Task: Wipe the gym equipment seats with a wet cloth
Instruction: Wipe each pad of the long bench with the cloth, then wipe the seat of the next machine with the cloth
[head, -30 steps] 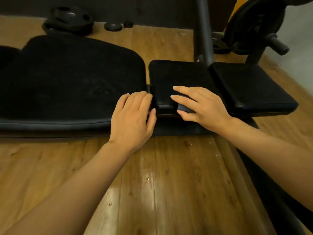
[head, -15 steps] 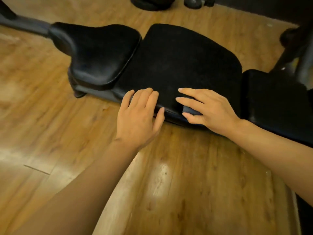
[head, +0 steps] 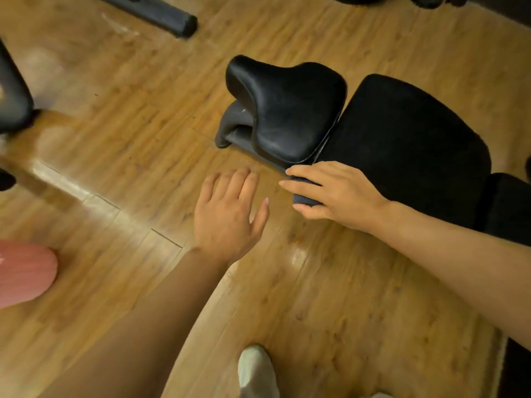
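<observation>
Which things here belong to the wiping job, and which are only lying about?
Job:
- dark folded cloth under the right hand
- glossy black saddle-shaped seat
- large black fabric-covered pad

Lying about:
- dark cylindrical bar on floor
- pink rounded object

Dark cloth (head: 305,197) on black bench pad's (head: 402,145) near edge

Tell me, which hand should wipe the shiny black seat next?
The right hand, probably: it already holds the dark cloth at the pad's edge, just below the shiny seat. The left hand hangs open over the floor, holding nothing.
</observation>
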`<state>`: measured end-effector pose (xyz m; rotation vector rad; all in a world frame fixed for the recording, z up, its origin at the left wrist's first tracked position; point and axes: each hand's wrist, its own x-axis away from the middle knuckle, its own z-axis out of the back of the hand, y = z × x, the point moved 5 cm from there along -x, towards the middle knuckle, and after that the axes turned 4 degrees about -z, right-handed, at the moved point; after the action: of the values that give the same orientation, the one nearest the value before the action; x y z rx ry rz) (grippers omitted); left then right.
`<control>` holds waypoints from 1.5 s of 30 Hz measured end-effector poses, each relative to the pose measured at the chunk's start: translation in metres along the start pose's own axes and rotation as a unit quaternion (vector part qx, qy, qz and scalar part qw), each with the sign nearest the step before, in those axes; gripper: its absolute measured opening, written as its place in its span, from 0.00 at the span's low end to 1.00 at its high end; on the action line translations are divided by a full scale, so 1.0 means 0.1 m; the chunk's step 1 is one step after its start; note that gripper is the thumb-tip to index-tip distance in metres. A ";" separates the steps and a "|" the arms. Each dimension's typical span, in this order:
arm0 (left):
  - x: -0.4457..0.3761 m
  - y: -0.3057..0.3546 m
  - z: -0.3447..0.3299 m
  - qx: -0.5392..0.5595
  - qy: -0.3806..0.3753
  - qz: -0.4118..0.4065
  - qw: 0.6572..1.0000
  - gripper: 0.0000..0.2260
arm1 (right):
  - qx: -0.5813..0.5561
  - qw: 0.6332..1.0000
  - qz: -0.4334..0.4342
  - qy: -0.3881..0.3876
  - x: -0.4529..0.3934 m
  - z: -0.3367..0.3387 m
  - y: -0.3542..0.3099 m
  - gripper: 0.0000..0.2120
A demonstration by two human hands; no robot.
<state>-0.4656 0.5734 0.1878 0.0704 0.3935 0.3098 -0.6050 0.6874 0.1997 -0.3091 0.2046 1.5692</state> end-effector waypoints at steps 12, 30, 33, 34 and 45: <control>0.19 -0.72 1.64 -0.036 -0.034 0.126 0.991 0.18 | -0.017 0.981 0.194 -0.016 -1.41 0.79 -0.80 0.12; 0.78 -1.06 4.31 -0.218 0.052 0.335 0.915 0.14 | -0.165 0.838 0.516 0.058 -3.41 2.13 -2.49 0.15; 1.26 -1.09 4.73 -0.261 0.067 0.373 0.888 0.15 | -0.192 0.789 0.578 0.086 -3.60 2.29 -3.21 0.10; 1.43 -1.10 4.87 -0.274 0.076 0.388 0.877 0.16 | -0.197 0.772 0.596 0.096 -3.65 2.34 -3.47 0.09; 3.47 -0.95 6.06 -0.387 0.137 0.544 0.732 0.17 | -0.307 0.619 0.713 0.122 -3.57 2.61 -6.37 0.08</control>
<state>0.1006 0.5865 0.6070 -0.6100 0.4541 1.6577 0.0144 0.4487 0.6013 -1.0881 0.0827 3.2126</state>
